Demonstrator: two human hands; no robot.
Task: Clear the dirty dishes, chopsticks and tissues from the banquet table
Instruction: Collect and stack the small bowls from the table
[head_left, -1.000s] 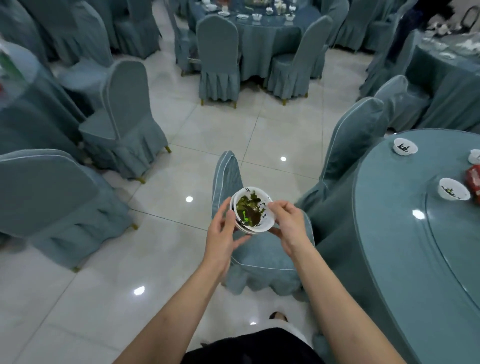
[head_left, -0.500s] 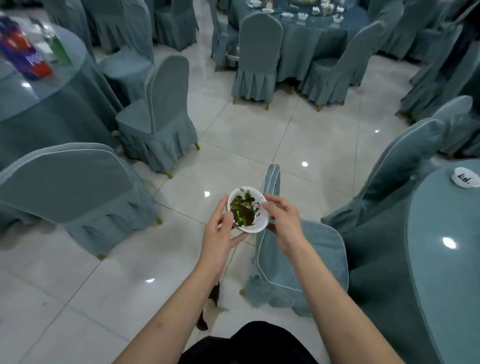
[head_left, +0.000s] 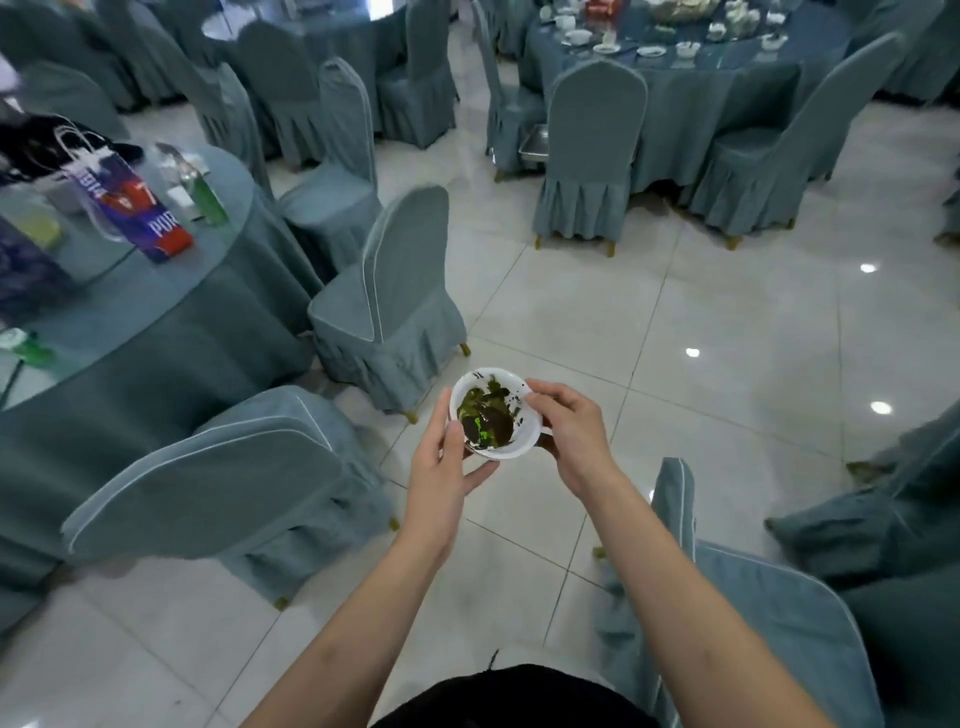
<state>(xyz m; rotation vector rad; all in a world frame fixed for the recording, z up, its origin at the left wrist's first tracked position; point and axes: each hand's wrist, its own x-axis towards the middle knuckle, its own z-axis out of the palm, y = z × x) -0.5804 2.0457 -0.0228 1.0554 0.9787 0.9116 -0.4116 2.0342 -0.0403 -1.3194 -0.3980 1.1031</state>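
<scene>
One dirty bowl (head_left: 491, 414), two hands' grip.

A soiled white bowl (head_left: 493, 415) is held by left hand (head_left: 441, 467) and right hand (head_left: 569, 431) above the tiled floor (head_left: 727, 332).

White bowl (head_left: 496, 413) — dark-green dregs; grey-blue chair covers (head_left: 395, 291).

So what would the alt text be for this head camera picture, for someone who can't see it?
A person's left hand and right hand hold a small white bowl of dark green leftovers above a shiny tiled floor. Around them stand blue-grey covered chairs, and a far round table carries used dishes.
</scene>
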